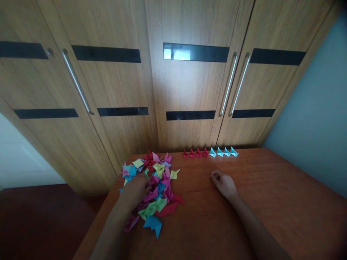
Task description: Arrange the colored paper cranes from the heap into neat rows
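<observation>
My left hand point(138, 186) is over a heap of folded paper pieces point(157, 169) at the table's left side, its fingers curled down among them; whatever they hold, if anything, is hidden. The heap mixes pink, red, blue, green, yellow and purple origami. A blue folded piece point(153, 224) lies at its near edge, below a green one point(153, 208). To the right, my right hand point(224, 183) rests on the table with its fingers curled in and nothing showing in them. Beyond it, several red origami pieces point(195, 153) and several light blue ones point(223, 152) stand in a row.
The brown wooden table point(273, 187) backs onto a wooden wardrobe point(187, 130) with metal handles and dark strips. A pale blue wall point(311, 126) rises at the right. On the left, dark reddish floor point(46, 216) shows beyond the table edge.
</observation>
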A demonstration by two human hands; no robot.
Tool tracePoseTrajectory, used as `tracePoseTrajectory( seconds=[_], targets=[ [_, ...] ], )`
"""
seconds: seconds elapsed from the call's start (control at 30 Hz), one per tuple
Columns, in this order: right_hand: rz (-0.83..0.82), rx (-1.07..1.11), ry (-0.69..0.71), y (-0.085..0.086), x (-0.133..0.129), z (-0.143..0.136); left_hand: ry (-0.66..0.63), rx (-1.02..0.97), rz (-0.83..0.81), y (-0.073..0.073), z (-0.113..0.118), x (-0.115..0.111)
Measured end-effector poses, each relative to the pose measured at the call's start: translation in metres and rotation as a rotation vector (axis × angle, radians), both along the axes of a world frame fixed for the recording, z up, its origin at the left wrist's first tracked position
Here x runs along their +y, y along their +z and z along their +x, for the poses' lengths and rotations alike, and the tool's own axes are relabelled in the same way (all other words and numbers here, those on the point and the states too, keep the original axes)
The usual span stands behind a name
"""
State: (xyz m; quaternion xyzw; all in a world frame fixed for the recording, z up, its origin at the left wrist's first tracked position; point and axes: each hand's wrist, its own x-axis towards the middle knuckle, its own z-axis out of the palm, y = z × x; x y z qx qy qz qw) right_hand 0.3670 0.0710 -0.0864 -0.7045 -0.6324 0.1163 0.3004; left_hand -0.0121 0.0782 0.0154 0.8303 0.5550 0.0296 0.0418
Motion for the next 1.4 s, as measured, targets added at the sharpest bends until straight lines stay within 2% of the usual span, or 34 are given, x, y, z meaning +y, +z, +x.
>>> tracePoseTrajectory(
  seconds=[0.13,0.3,0.47,0.53,0.7,0.8,0.9,1.0,1.17,1.3,1.4],
  targets=[
    [0.012,0.004,0.005,0.001,-0.001,-0.001,0.009,-0.067,0.057,0.001,0.001,-0.001],
    [0.004,0.002,0.018,0.003,-0.002,-0.001,-0.04,-0.184,0.131,0.008,0.001,-0.003],
    [0.002,0.027,0.024,0.004,-0.002,-0.002,-0.028,-0.44,0.341,0.013,0.007,-0.002],
    [0.026,0.082,0.046,0.007,-0.003,-0.006,-0.04,-0.549,0.372,0.011,0.014,-0.003],
    [0.12,0.351,0.268,0.023,-0.013,-0.034,-0.185,-0.668,0.22,-0.002,0.05,-0.017],
    [0.073,0.505,0.434,0.031,-0.024,-0.059,-0.249,-0.639,0.125,-0.01,0.072,-0.028],
    [0.013,0.56,0.528,0.033,-0.034,-0.079,-0.306,-0.608,0.069,-0.015,0.085,-0.037],
    [0.028,0.536,0.545,0.034,-0.038,-0.088,-0.333,-0.591,0.027,-0.019,0.091,-0.042],
    [0.124,0.413,0.538,0.042,-0.039,-0.088,-0.336,-0.618,-0.011,-0.018,0.094,-0.046],
    [0.148,0.448,0.525,0.046,-0.038,-0.085,-0.229,-0.799,-0.031,-0.018,0.093,-0.045],
    [0.14,0.516,0.5,0.048,-0.038,-0.082,-0.126,-1.016,-0.165,-0.02,0.093,-0.043]
  ],
)
